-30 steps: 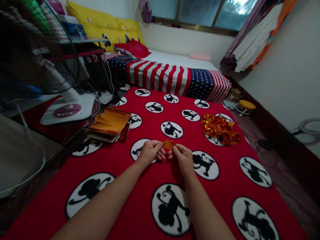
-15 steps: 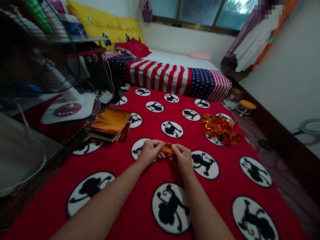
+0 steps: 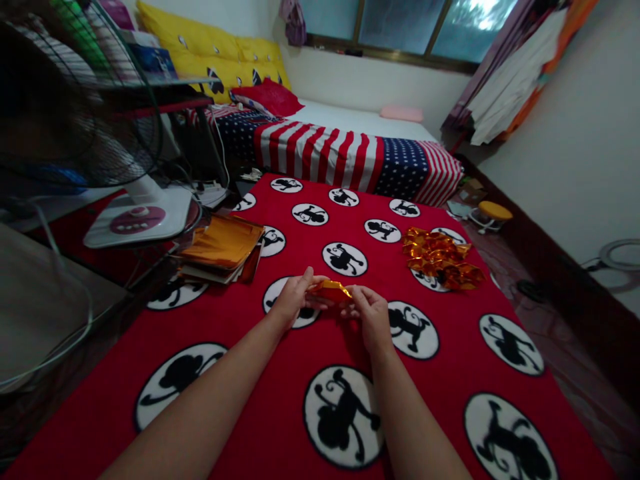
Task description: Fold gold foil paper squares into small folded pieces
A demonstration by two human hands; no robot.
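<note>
Left hand: open (image 3: pixel 295 297), thumb raised, fingers touching the left end of the foil piece.
Right hand: thumb and fingers (image 3: pixel 370 310) pinch the foil piece's right end.
Foil piece: orange, shiny, bent (image 3: pixel 331 288), held between both hands over the near-middle of the red cloth (image 3: pixel 350 340).
Handling: shaping by fingertips, it seems; such thin foil looks to call for a light, steady pinch.
Paper stack: orange and white sheets (image 3: pixel 223 243), left on the cloth.
Foil pile: crumpled-looking orange pieces (image 3: pixel 437 257), right, farther than the hands.
</note>
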